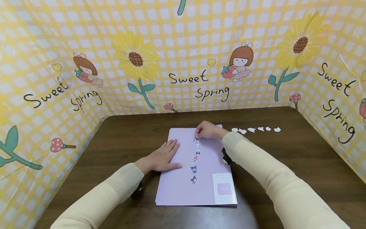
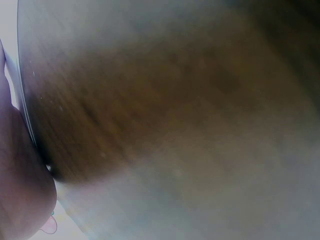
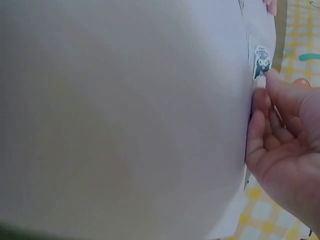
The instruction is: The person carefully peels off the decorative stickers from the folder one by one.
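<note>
A lilac folder or stack of sheets (image 1: 174, 190) lies on the table, with a column of small cartoon stickers (image 1: 193, 169) down its middle. At the top of that column my right hand (image 1: 208, 129) pinches the edge of a small dark-and-white cartoon sticker (image 1: 195, 139) between thumb and forefinger. The right wrist view shows this sticker (image 3: 262, 62) against the pale surface, at the fingertips of the right hand (image 3: 287, 132). My left hand (image 1: 162, 158) rests flat on the left edge of the sheet, fingers spread. Only part of the left hand (image 2: 25, 185) shows in the left wrist view.
Several white cut-out pieces (image 1: 251, 130) lie in a row at the back right of the brown wooden table (image 1: 120, 136). A white label with a lilac square (image 1: 224, 189) sits at the sheet's lower right corner. Yellow checked cloth (image 1: 183, 57) encloses the back and sides.
</note>
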Action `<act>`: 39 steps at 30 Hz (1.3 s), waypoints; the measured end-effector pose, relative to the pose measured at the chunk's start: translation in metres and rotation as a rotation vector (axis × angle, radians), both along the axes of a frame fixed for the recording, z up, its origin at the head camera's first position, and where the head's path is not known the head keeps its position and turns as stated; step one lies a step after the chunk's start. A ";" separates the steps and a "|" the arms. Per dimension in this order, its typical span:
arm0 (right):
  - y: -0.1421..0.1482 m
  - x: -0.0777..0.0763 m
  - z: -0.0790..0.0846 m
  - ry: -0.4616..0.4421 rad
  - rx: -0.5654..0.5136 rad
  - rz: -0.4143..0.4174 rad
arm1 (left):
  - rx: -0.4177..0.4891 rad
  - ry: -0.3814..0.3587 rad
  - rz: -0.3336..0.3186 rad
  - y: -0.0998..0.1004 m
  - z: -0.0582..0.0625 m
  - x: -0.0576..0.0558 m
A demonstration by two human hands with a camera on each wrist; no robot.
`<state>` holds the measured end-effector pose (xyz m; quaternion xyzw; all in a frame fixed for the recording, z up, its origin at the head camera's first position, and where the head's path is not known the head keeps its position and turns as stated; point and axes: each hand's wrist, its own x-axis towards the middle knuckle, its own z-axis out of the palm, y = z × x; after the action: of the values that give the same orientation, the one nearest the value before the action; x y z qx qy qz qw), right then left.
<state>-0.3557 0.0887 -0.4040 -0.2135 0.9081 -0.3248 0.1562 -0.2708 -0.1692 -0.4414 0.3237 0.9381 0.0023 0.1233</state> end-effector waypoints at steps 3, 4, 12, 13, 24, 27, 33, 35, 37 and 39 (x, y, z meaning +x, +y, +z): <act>0.004 0.000 0.004 -0.016 -0.029 0.017 | -0.006 0.002 -0.004 0.000 0.001 0.000; 0.005 0.000 0.005 -0.023 -0.044 0.023 | -0.006 0.001 -0.005 0.000 0.002 0.000; 0.023 0.004 0.007 -0.085 -0.145 0.005 | -0.005 0.001 -0.002 0.000 0.002 0.001; 0.026 0.005 0.007 -0.090 -0.161 -0.005 | -0.005 0.004 -0.004 0.000 0.001 0.001; 0.060 0.016 0.008 -0.118 -0.326 -0.166 | 0.018 0.019 -0.015 -0.001 -0.001 0.000; 0.071 0.020 0.005 -0.088 -0.333 -0.199 | 0.027 0.024 -0.018 -0.001 -0.003 0.000; 0.097 0.027 0.000 -0.064 -0.357 -0.251 | 0.027 0.018 -0.012 -0.001 -0.005 -0.001; 0.105 0.030 -0.001 -0.056 -0.363 -0.270 | 0.027 0.018 -0.013 -0.001 -0.004 -0.001; 0.112 0.032 -0.003 -0.051 -0.367 -0.289 | 0.031 0.017 -0.015 -0.001 -0.002 0.000; 0.119 0.035 -0.004 -0.048 -0.367 -0.302 | 0.031 0.008 -0.013 0.000 0.000 0.001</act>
<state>-0.3211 0.2076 -0.4082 -0.0922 0.8515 -0.5089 0.0860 -0.2700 -0.1695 -0.4417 0.3315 0.9363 0.0147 0.1146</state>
